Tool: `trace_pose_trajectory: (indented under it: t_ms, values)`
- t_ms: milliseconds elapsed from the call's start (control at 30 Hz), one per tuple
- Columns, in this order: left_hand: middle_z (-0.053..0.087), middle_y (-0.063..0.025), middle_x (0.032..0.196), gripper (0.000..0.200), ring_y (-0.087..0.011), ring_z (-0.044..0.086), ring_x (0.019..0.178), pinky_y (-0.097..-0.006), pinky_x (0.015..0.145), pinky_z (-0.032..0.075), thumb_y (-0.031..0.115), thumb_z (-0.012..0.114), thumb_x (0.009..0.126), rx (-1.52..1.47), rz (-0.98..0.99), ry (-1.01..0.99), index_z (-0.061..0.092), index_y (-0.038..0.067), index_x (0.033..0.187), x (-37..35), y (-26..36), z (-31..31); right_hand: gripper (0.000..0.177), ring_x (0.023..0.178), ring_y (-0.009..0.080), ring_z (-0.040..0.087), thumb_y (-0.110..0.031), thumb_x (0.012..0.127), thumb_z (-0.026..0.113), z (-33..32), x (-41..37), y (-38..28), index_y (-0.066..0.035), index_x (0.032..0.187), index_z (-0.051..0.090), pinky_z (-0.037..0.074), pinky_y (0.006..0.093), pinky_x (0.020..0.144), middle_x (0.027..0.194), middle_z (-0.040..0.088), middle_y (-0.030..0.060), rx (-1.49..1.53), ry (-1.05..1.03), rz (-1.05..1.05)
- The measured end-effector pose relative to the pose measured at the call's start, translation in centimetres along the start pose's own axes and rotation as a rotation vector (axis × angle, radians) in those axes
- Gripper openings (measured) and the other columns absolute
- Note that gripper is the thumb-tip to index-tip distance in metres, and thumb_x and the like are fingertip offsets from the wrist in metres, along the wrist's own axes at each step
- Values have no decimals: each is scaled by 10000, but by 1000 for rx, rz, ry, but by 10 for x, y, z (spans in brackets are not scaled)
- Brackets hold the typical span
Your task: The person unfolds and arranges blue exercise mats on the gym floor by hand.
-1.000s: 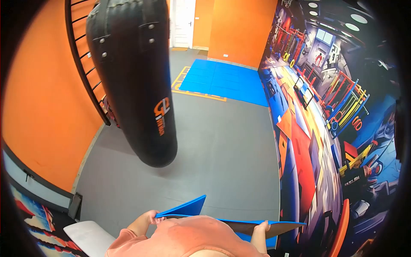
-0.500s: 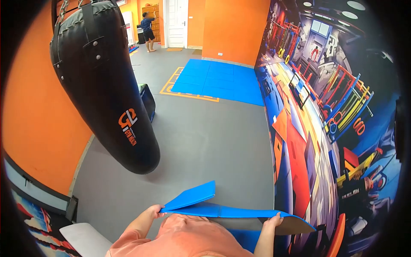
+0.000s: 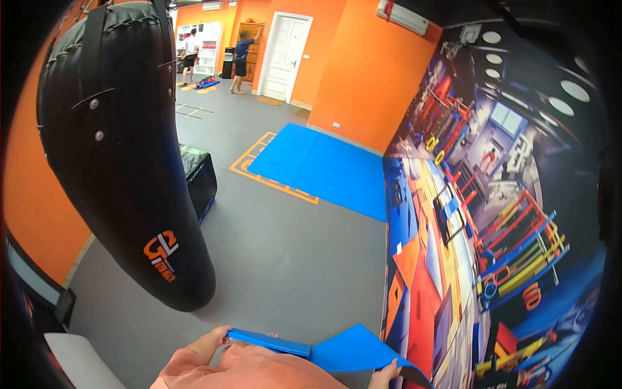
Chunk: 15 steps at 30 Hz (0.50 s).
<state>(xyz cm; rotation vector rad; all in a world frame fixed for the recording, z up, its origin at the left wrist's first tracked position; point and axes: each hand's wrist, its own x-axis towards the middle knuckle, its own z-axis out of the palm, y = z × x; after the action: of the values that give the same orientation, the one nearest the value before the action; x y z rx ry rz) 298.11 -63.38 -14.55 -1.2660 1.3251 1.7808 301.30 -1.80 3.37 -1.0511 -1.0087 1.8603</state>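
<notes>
A blue folding mat stretches across the bottom of the view, in front of the salmon-coloured shirt. My left hand is closed on the mat's left end, where its panels lie folded together. Toward the right, my right hand grips the upper edge of the spread part, which bends down past it. The lower part of the mat is out of view.
A black punching bag hangs at the left, with a black box behind it. Blue floor mats lie ahead beside a mural wall. Two people stand far back near shelves.
The view has tilted up and turned. The mat's left panel has folded down near my left hand, and the right part now shows a raised, pointed blue section. A second distant person has come into view.
</notes>
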Motion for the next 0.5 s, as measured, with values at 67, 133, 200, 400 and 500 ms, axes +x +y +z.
trace_pose_trajectory:
  t_ms: [67,133,200,400,500]
  values:
    - [622,-98,650,201,-177,559,420,-321,358,436,198,689,894,92,88,88,640,13,831,6,45,20,352,1058,321,643,-79,993,574,28,-1,9,13,1331,535,562,479,903,1262,616,172,-89,41,-15]
    - [615,-91,642,212,-171,545,419,-323,359,420,205,697,882,146,121,107,644,18,796,-6,96,42,318,1035,323,656,31,959,564,58,-4,17,77,1274,558,570,488,914,1238,628,195,-183,55,-59]
    - [608,-85,635,225,-165,532,417,-325,360,404,212,704,870,222,142,119,649,23,761,-8,135,65,350,1067,318,642,-60,1000,546,86,8,24,31,1337,515,556,470,923,1264,608,181,-187,0,-84]
    - [572,-51,611,251,-140,489,417,-319,380,398,270,718,819,272,152,142,642,45,740,13,225,142,342,1075,270,631,-136,1043,524,161,60,34,-30,1367,496,531,421,920,1246,604,142,-260,-95,-129]
    - [564,-40,608,266,-133,479,420,-329,401,421,299,719,819,322,155,102,639,59,736,34,258,170,320,1052,259,641,-146,1040,537,202,83,38,-32,1337,514,537,409,905,1225,620,133,-257,-128,-134]
